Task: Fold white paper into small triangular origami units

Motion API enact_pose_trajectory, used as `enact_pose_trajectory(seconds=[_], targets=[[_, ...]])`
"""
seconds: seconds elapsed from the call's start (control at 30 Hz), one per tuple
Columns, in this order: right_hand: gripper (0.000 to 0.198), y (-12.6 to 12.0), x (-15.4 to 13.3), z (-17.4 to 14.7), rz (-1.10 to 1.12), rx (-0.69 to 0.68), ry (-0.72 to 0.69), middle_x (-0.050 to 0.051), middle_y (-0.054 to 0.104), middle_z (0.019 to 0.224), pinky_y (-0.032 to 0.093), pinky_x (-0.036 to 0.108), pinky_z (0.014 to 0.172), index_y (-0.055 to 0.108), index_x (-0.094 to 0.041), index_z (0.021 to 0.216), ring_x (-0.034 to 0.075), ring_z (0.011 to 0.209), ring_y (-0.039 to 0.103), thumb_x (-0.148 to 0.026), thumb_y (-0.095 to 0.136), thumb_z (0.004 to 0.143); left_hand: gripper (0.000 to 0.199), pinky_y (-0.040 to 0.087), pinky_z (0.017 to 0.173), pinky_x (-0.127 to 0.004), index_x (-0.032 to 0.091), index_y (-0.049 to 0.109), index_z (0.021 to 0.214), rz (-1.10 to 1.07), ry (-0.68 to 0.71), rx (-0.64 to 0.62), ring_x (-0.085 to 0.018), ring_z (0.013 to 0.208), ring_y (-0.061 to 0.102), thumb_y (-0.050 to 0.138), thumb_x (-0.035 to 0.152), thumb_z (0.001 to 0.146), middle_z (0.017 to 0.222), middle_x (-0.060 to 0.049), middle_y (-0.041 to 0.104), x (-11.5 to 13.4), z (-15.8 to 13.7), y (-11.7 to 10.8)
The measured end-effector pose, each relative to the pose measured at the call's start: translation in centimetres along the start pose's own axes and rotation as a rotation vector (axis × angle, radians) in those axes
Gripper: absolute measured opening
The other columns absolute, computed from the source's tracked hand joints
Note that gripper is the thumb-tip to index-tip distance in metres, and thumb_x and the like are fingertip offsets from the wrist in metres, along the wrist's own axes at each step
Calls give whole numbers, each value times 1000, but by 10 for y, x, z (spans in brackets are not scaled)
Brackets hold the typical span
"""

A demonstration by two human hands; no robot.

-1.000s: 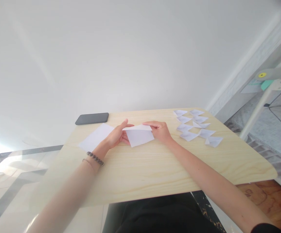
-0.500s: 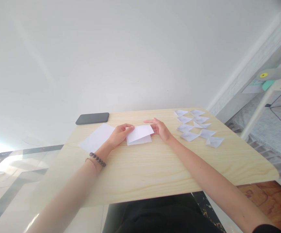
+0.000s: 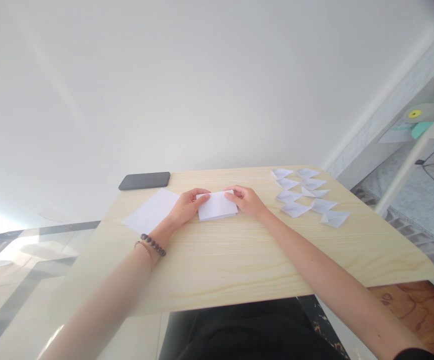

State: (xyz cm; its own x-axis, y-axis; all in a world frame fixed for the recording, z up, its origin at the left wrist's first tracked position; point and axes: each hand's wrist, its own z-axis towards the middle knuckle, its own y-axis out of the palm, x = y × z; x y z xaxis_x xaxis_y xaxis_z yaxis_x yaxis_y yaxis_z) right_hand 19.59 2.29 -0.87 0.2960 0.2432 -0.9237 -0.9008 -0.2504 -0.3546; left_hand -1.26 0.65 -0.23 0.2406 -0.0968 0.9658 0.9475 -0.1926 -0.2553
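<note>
A small folded sheet of white paper is held between my two hands over the middle of the table. My left hand pinches its left upper corner, thumb in front and fingers behind. On the opposite side, my right hand grips the right upper corner, the thumb lying on the front face. The paper's layers lie nearly together, with a slight offset at the lower edge. Beside my left wrist, a flat white sheet rests on the table, partly covered by that hand and forearm.
Several folded paper boats stand in two columns at the table's right. A black phone lies at the back left. The light wooden table meets a pale wall. A white metal frame stands beyond the right edge.
My right hand has gone from spread fingers beside the paper to gripping its right upper corner. The paper's lifted upper flap has come down against the lower layer.
</note>
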Motion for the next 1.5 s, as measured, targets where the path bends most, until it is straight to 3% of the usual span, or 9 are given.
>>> enact_pose_trajectory(seconds=[0.23, 0.7, 0.97, 1.5], targets=[[36, 0, -1, -2, 65, -37, 6, 5, 63, 84, 46, 23, 53, 59, -18, 94, 17, 73, 59, -45, 56, 70, 46, 38, 51, -22, 17, 61, 96, 46, -53, 9, -13, 63, 53, 59, 52, 66, 78, -4, 61, 8, -4, 2], [38, 3, -2, -3, -98, 20, -61, 2, 63, 71, 41, 22, 53, 63, -16, 87, 13, 60, 56, -49, 52, 72, 46, 38, 51, -22, 17, 63, 91, 66, -57, 54, -13, 62, 53, 58, 54, 65, 77, -3, 63, 7, -5, 6], [34, 2, -4, -5, -59, 7, -79, 2, 64, 75, 43, 23, 58, 64, -16, 85, 13, 66, 57, -46, 53, 73, 45, 38, 52, -22, 17, 64, 91, 69, -37, 49, -13, 63, 53, 58, 54, 66, 80, -4, 64, 6, -5, 6], [36, 2, -5, -5, 23, -33, -5, 4, 64, 75, 43, 22, 54, 63, -15, 87, 14, 65, 58, -46, 56, 70, 42, 40, 58, -24, 16, 64, 87, 33, -52, 91, -15, 68, 55, 64, 49, 62, 83, -5, 65, 9, -5, 7]])
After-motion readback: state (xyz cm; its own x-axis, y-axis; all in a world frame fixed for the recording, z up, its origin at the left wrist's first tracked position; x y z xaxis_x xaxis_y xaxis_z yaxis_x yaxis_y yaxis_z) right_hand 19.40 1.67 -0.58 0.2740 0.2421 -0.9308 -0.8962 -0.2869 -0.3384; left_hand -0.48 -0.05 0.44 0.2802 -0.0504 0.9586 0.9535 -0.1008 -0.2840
